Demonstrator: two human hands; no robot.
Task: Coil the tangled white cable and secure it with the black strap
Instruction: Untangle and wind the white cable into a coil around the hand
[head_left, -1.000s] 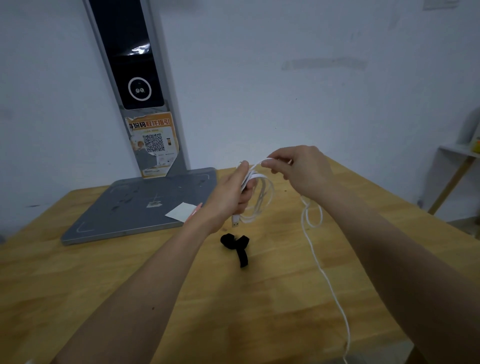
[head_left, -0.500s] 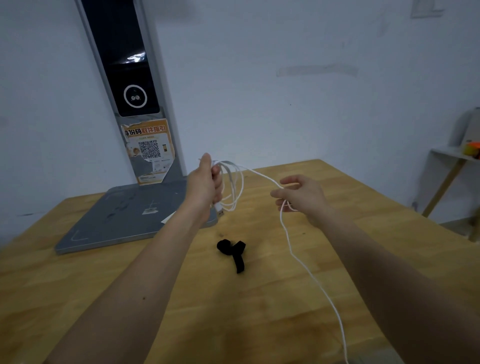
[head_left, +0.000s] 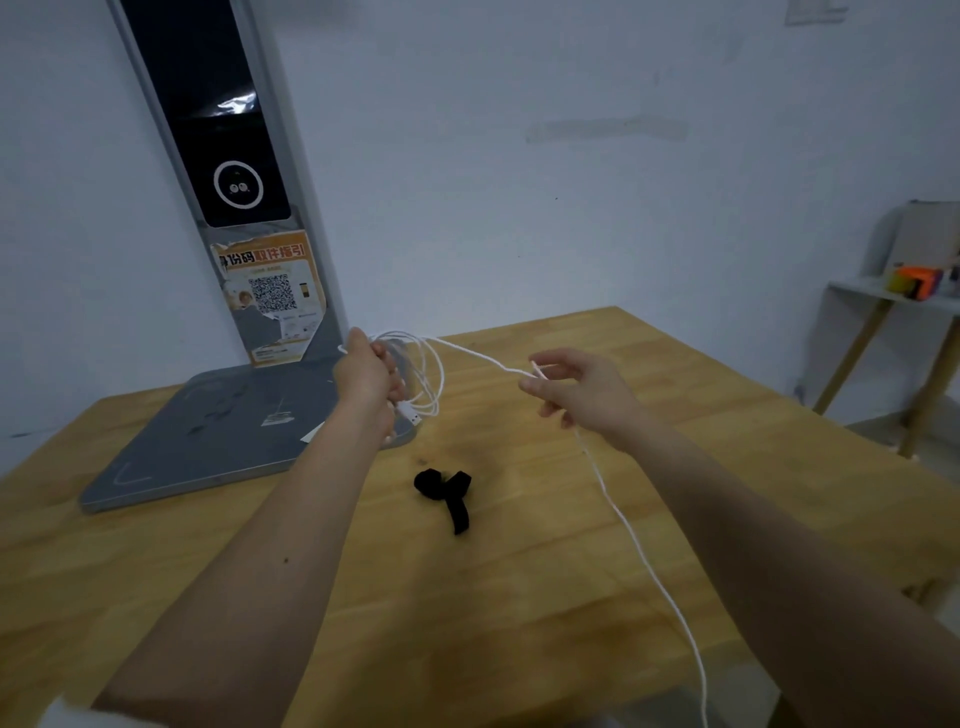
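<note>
White cable (head_left: 618, 512) loops gather in the clenched left hand (head_left: 366, 375); right hand (head_left: 582, 392) pinches the slack trailing off the table's near edge. Mid-coiling; next loop needs feeding. Black strap (head_left: 448, 491) lies mid-table.

Surface (head_left: 519, 597): wooden, light-toned butcher-block top, which we see reaching back to a pale wall. Directly on it we record a grey flat stand base (head_left: 208, 436) at the far left, carrying an upright panel with a QR sticker, and a black strap (head_left: 447, 491), loosely folded, lying near the middle, apart from the base.
</note>
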